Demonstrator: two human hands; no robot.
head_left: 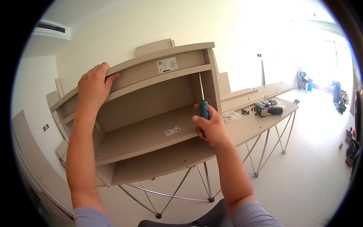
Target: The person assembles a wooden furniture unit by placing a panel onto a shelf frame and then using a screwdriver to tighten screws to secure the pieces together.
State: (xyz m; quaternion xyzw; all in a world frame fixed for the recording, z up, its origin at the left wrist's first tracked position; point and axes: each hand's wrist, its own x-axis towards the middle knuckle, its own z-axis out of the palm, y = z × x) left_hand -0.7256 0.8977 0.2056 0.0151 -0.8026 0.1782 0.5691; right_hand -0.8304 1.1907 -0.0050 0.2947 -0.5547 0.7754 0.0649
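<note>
My left hand (93,85) clasps the cabinet (151,109) at its upper left edge. My right hand (212,126) tightly encircles the screwdriver (204,109), shaft upward.

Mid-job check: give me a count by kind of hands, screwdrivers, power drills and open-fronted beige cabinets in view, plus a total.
Hands: 2 (left hand, right hand)
Screwdriver: 1
Power drill: 1
Beige cabinet: 1
Total: 5

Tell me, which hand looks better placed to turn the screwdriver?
Probably the right hand: it grips the teal-handled screwdriver, which points up inside the beige cabinet. The left hand holds the cabinet's top edge.
</note>
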